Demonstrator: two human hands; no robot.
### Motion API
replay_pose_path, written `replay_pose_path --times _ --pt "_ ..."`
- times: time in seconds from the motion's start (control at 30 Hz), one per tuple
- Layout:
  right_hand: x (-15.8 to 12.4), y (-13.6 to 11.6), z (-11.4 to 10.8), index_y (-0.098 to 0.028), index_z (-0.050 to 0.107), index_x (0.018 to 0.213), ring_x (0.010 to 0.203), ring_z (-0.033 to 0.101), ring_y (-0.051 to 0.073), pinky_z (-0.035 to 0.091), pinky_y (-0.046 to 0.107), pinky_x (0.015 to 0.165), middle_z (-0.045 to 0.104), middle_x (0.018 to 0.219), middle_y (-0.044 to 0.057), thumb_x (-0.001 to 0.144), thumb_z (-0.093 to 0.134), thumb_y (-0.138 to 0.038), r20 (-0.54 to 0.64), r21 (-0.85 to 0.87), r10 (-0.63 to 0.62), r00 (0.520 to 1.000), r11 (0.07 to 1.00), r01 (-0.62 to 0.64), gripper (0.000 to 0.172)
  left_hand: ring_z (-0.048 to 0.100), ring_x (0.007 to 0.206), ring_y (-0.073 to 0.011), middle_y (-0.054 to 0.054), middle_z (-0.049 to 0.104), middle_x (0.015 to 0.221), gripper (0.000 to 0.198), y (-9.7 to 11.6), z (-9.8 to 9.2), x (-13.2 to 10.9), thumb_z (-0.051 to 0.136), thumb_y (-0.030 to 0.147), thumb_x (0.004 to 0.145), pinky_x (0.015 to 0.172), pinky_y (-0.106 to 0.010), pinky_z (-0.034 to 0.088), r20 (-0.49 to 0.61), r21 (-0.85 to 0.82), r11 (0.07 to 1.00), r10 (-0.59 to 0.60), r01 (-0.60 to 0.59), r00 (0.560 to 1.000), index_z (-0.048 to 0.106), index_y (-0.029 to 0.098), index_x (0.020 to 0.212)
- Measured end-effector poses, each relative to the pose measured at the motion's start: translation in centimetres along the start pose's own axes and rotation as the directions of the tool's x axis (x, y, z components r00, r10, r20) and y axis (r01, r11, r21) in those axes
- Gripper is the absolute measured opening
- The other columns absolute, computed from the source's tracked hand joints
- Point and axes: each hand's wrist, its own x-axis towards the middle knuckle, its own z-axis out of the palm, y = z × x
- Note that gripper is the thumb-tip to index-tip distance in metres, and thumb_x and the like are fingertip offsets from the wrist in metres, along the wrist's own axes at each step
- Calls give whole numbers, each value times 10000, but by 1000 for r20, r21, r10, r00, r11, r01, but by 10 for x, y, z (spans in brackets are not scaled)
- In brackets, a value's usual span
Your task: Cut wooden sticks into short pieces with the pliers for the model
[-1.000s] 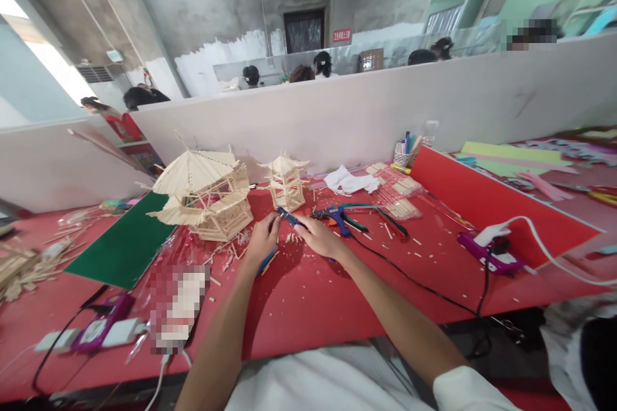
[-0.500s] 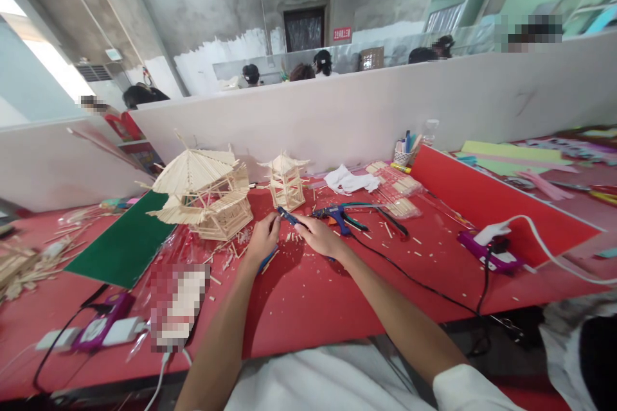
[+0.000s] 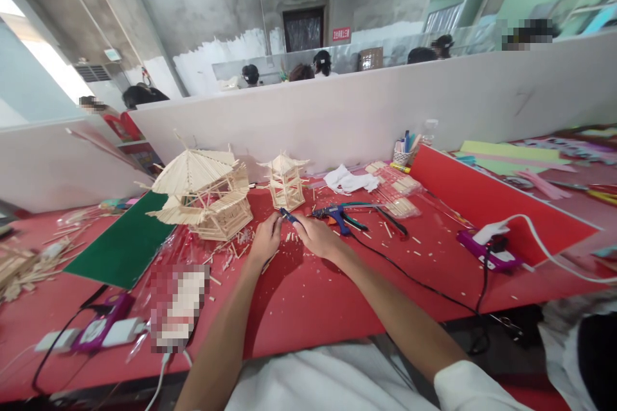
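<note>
Both my hands meet over the red table, in front of a small stick pavilion (image 3: pixel 286 183). Between them is a dark blue hand tool, apparently pliers (image 3: pixel 288 215), its head pointing away from me. My right hand (image 3: pixel 317 236) is closed round it, the thumb along its top. My left hand (image 3: pixel 267 237) is closed on its left side; its fingertips are hidden. A larger stick pavilion (image 3: pixel 202 196) with a broad roof stands to the left. Just right of my hands lies a blue glue gun (image 3: pixel 341 218), beside green-and-black-handled pliers (image 3: pixel 393 221).
Stick offcuts litter the red table (image 3: pixel 299 308). A green board (image 3: pixel 123 241) and a purple power strip (image 3: pixel 103 321) lie left. On the right are a leaning red board (image 3: pixel 501 205), another power strip (image 3: pixel 489 250) and the glue gun's cord. A white cloth (image 3: pixel 351 180) and bagged sticks lie behind.
My hands have shifted slightly, and the blue handle ends that showed below my wrists are now mostly covered. The pavilions and the glue gun have not moved.
</note>
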Motion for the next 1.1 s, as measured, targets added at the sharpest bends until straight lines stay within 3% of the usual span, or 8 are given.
replay_pose_path --times 0.33,0.7,1.1 --pt "0 -7 2 -210 462 1362 945 674 233 366 271 729 721 1061 83 1057 178 -394 -1 -30 77 997 997 -77 456 514 647 -147 -4 563 707 285 6 -2 -2 349 344 997 654 -247 368 -47 -66 998 -29 26 998 544 185 863" --pt "0 2 -3 -213 577 1149 920 668 224 337 263 693 720 978 66 1048 185 -453 81 17 128 989 991 -129 471 441 604 -133 29 474 655 289 -1 -2 -1 331 354 1001 615 -247 314 50 -37 998 -57 59 997 506 193 837" --pt "-2 -2 -6 -209 597 1153 900 671 206 347 253 678 721 981 66 1056 188 -450 96 7 118 988 993 -119 484 488 637 -149 -9 580 703 339 1 -3 1 345 364 982 638 -257 337 79 -36 997 -66 69 995 607 160 914"
